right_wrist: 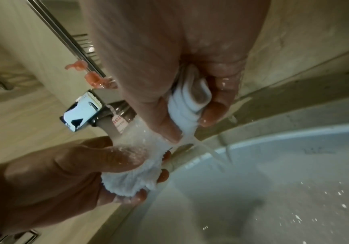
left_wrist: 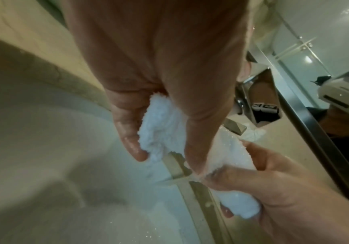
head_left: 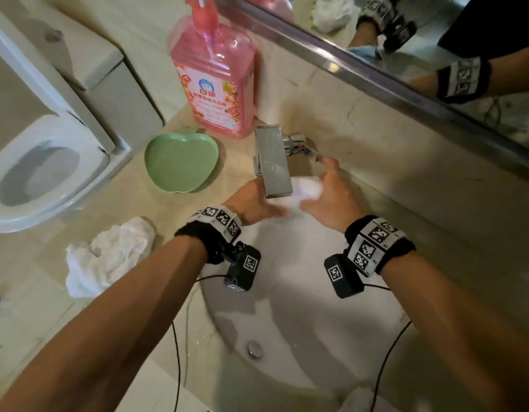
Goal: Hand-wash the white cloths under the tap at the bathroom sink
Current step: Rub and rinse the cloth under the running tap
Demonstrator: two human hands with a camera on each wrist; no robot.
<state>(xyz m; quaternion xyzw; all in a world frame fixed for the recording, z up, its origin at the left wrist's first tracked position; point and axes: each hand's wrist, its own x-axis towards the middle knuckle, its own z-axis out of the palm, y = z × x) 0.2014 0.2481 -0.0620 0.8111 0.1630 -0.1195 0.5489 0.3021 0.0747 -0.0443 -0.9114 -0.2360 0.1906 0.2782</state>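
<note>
A wet white cloth (head_left: 305, 189) is stretched between both hands under the chrome tap (head_left: 272, 162), with water running onto it. My left hand (head_left: 254, 203) grips one bunched end (left_wrist: 159, 130). My right hand (head_left: 331, 197) grips the other end (right_wrist: 187, 102), and water streams off it into the white sink (head_left: 302, 292). A second white cloth (head_left: 108, 254) lies crumpled on the counter to the left. The tap spout hides part of the held cloth in the head view.
A pink detergent bottle (head_left: 215, 81) and a green apple-shaped dish (head_left: 181, 160) stand on the counter left of the tap. A toilet (head_left: 40, 162) is at the far left. A mirror (head_left: 435, 55) runs behind the sink. Another white cloth (head_left: 361, 396) sits at the near sink rim.
</note>
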